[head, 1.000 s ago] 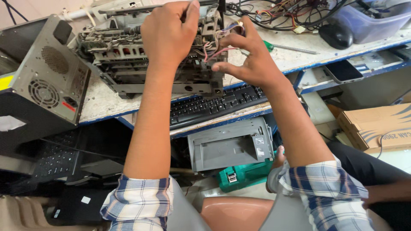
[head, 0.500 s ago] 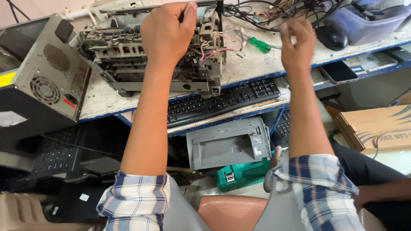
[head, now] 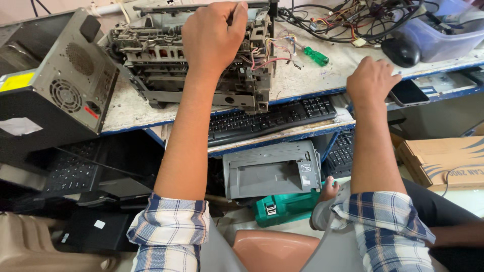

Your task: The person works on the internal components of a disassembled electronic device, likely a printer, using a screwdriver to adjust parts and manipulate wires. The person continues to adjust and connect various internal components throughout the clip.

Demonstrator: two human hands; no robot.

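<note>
A stripped grey printer mechanism (head: 151,60) with bare gears and coloured wires stands on the worn bench top (head: 302,80). My left hand (head: 212,38) curls over its top edge and grips the frame. My right hand (head: 370,80) rests palm down on the bench's front edge to the right, with nothing seen in it. A green-handled screwdriver (head: 316,55) lies on the bench between the printer and my right hand. A dark phone (head: 409,93) lies just right of that hand.
A grey computer case (head: 50,95) stands at the left. A black keyboard (head: 272,118) sits on the shelf below the bench. A black mouse (head: 401,50), tangled cables (head: 343,15) and a plastic tub (head: 443,35) crowd the back right. A grey printer cover (head: 269,168), a green box (head: 287,206) and a cardboard box (head: 443,161) lie below.
My right hand left the printer's wires, moved right past the screwdriver and came down onto the bench edge near the phone. My left hand kept its grip on the printer.
</note>
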